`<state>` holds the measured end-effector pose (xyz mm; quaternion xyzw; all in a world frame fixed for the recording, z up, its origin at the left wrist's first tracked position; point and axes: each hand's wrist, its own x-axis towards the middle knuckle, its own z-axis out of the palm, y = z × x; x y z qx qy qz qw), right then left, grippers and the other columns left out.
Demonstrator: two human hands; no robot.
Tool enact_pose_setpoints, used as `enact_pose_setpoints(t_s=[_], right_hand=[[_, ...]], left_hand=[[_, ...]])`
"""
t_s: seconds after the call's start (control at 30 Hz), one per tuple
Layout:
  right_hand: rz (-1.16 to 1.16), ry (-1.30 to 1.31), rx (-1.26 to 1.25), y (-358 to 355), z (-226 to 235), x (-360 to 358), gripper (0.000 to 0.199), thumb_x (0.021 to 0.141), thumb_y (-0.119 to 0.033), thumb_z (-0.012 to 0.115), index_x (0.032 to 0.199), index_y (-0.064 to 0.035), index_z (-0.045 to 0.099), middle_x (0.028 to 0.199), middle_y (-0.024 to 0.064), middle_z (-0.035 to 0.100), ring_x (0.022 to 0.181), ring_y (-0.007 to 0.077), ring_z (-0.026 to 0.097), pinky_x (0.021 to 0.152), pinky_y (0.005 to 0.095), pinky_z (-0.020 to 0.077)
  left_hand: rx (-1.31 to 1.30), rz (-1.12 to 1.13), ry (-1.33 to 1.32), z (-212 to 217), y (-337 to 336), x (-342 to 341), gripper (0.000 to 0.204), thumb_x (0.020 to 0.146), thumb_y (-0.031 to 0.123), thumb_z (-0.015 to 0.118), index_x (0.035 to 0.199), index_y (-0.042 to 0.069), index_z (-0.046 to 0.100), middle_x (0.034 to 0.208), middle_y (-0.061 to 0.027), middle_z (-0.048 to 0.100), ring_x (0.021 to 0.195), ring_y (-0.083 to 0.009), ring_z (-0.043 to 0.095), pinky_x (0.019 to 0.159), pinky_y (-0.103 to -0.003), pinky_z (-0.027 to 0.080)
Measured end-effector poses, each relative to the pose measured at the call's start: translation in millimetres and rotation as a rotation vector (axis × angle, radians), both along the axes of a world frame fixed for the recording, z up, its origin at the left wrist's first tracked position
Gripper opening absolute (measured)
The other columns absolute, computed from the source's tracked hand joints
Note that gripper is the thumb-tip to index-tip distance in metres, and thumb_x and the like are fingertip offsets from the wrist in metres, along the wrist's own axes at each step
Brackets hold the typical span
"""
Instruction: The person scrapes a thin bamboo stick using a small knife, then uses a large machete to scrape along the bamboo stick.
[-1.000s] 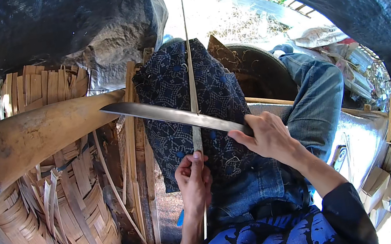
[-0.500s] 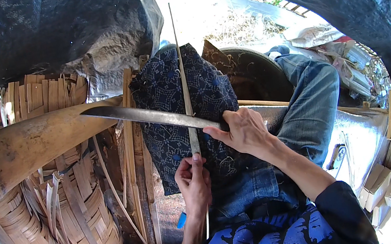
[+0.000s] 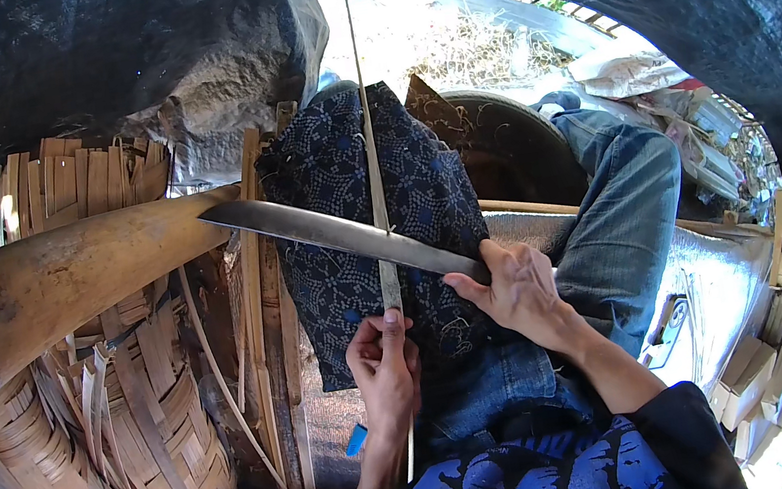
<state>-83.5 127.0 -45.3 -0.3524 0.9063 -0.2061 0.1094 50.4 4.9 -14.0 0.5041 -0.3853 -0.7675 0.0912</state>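
Note:
My left hand (image 3: 385, 362) is closed on a long thin bamboo strip (image 3: 376, 186), thumb on top. The strip runs away from me over a dark blue patterned cloth (image 3: 336, 283) spread on my left leg, and its near end shows below the hand. In my right hand (image 3: 522, 288) is a large knife (image 3: 339, 233), its handle hidden by the fingers. The blade slants across the strip ahead of my left hand and appears to touch it, with the tip pointing to the far left, near a thick bamboo pole.
That bamboo pole (image 3: 72, 272) reaches in from the left, above woven bamboo baskets (image 3: 129, 456). Upright bamboo slats (image 3: 272, 363) stand beside the cloth. A dark round basin (image 3: 513, 150) lies beyond my right knee. A phone (image 3: 671, 329) rests at right, near wooden boxes (image 3: 744, 374).
The knife and my right hand have shifted right and slightly toward me, with the blade still across the bamboo strip. My left hand keeps its hold in nearly the same place.

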Motion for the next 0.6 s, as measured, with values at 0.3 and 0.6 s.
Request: enact_pose_setpoints(t_s=[0.3,0.6], right_hand=[[-0.143,-0.262,0.049,-38,4,-45,0.060,0.091,-0.051,0.055,0.064,0.0020,0.054,0.049,0.0196,0.055,0.043,0.0317,0.060,0.040,0.0431,0.0465],[0.055,-0.330,0.073,30,30,-24,0.060,0.089,-0.055,0.054,0.071,0.0019,0.060,0.047,0.0145,0.053,0.042,0.0291,0.059,0.046,0.0395,0.0488]], left_hand=[[0.095,-0.038,-0.031,10,-1,4,0.029,0.095,0.030,0.058,0.081,0.005,0.055,0.049,0.0055,0.035,0.038,-0.0026,0.026,0.036,-0.021,0.019],[0.025,-0.200,-0.089,19,-12,-6,0.029,0.095,0.031,0.058,0.082,0.006,0.054,0.050,0.0047,0.043,0.039,-0.0021,0.034,0.035,-0.020,0.021]])
